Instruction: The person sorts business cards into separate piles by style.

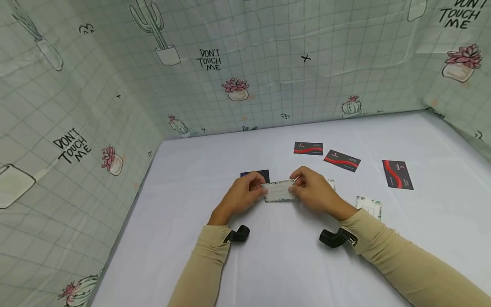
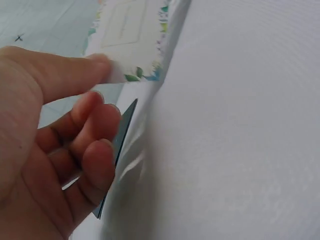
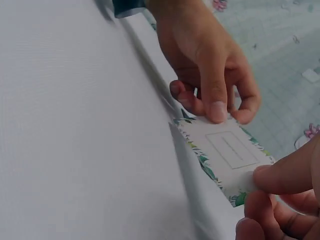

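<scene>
A white card with a leafy printed border (image 1: 279, 191) is held between both hands above the table. My left hand (image 1: 245, 194) pinches its left end, thumb on the printed face, as the left wrist view shows close up. At the opposite end my right hand (image 1: 315, 191) pinches it between thumb and fingers. The card's face (image 3: 230, 150) carries a thin rectangular frame with small text. Just behind the left hand lies a dark card (image 1: 263, 174), partly covered by that hand. Another leafy card (image 1: 331, 183) shows partly behind the right hand.
Black cards with a red wave lie at the back right: one card (image 1: 308, 148), a tilted card (image 1: 342, 160) and an upright card (image 1: 397, 175). A leafy card (image 1: 369, 207) is partly hidden by the right forearm. Patterned cloth walls (image 1: 268, 64) enclose the white table (image 1: 184, 192).
</scene>
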### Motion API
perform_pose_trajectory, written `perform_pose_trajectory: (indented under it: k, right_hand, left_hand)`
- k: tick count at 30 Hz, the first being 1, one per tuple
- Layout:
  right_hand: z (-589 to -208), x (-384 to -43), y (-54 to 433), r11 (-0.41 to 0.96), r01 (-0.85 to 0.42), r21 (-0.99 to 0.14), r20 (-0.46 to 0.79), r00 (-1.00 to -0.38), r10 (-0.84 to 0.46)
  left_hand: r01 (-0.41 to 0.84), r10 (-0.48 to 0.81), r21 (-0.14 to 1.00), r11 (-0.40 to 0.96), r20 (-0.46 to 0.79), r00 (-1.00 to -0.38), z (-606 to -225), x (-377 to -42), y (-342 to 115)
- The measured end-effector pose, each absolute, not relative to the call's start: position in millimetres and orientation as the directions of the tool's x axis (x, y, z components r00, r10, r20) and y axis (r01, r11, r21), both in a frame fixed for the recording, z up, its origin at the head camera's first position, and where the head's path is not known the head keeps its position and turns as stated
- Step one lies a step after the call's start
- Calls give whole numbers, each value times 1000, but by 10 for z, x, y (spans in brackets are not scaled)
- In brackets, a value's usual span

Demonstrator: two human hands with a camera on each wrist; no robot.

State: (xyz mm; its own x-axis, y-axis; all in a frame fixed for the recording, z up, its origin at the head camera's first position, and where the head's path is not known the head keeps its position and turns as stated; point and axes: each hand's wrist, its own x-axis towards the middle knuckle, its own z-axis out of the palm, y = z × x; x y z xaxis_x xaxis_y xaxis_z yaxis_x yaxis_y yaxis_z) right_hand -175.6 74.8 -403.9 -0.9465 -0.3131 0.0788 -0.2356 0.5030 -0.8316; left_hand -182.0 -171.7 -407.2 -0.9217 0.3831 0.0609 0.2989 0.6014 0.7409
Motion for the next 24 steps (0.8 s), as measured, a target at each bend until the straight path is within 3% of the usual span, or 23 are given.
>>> perform_pose_trajectory:
  k: [24]
  right_hand:
    - [-4027, -1861, 853, 418, -165, -893, 88, -977, -197]
  left_hand:
    - [285, 274, 853, 436, 175, -946, -4095, -1821, -1590]
